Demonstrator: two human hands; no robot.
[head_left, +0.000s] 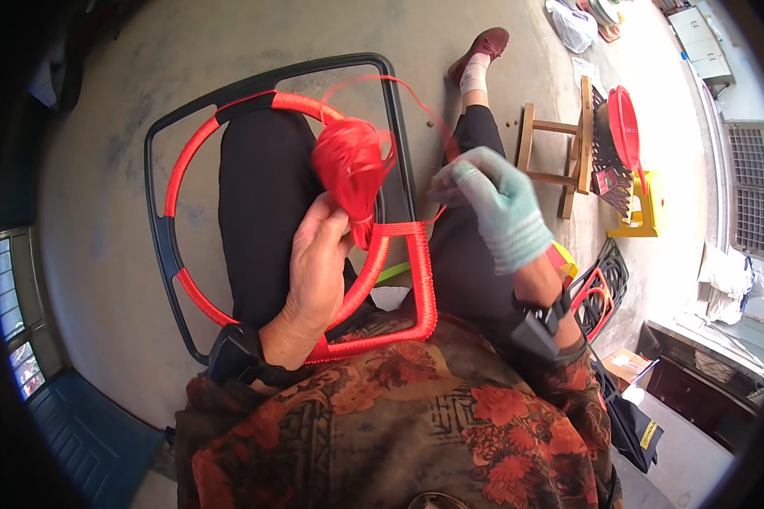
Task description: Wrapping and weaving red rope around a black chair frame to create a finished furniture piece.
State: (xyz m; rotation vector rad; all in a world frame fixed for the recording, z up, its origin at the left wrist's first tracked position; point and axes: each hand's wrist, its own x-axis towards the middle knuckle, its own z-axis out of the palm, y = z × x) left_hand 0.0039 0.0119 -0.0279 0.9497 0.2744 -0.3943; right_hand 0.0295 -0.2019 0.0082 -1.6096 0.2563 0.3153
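My bare left hand is closed around the lower end of a bundle of shiny red ribbon, its loops standing up above my fingers. A thin red strand arcs from the bundle over to my right hand, which wears a pale green knitted glove. Its fingers are curled together on the strand, slightly blurred. On my lap rests a black frame with rounded corners and a ring inside. Red ribbon is wound tightly over much of the ring and over the near corner of the frame. Both hands are above this corner.
To the right stand a wooden stool, a red round-headed item and a yellow plastic stool. More black and red frames lie on the floor by my right arm. A dark blue panel is at the lower left.
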